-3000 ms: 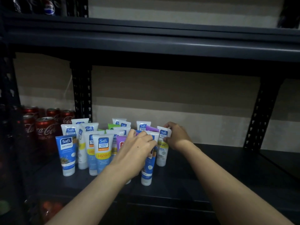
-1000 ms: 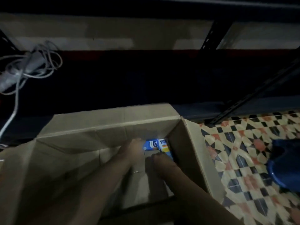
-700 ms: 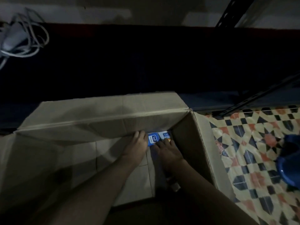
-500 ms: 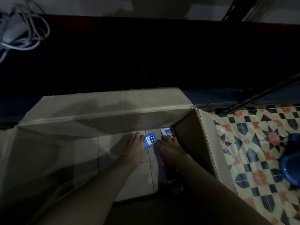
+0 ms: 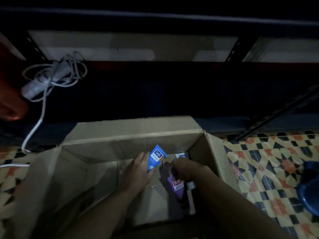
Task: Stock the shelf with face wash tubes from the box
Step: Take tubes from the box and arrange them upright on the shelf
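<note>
- Far left, a red thing [image 5: 10, 94] shows at the edge, and beside it a coiled white cable [image 5: 51, 78] lies on the dark bottom shelf [image 5: 172, 94]. The view has tipped up since half a second ago, so more of the shelf shows.
- The cardboard box [image 5: 138, 135] stands open on the floor just in front of the shelf, with both forearms reaching down into it.
- The left hand [image 5: 138, 173] is inside the box, fingers bent round the lower end of a blue tube [image 5: 156, 157]. Half a second ago that tube lay flat on the box bottom under the fingertips; now it is raised and tilted, its crimped end up.
- A purple tube [image 5: 177, 184] with a red label hangs under the right hand [image 5: 188, 169], which is closed tight round it; it was barely visible before.
- Just past the right knuckles, in the far right corner of the box, the top of a white tube [image 5: 181, 155] peeks out. I cannot tell whether the hand holds it.
- Right of the box are the patterned floor tiles [image 5: 259, 169] and a blue plastic object [image 5: 309, 187].
</note>
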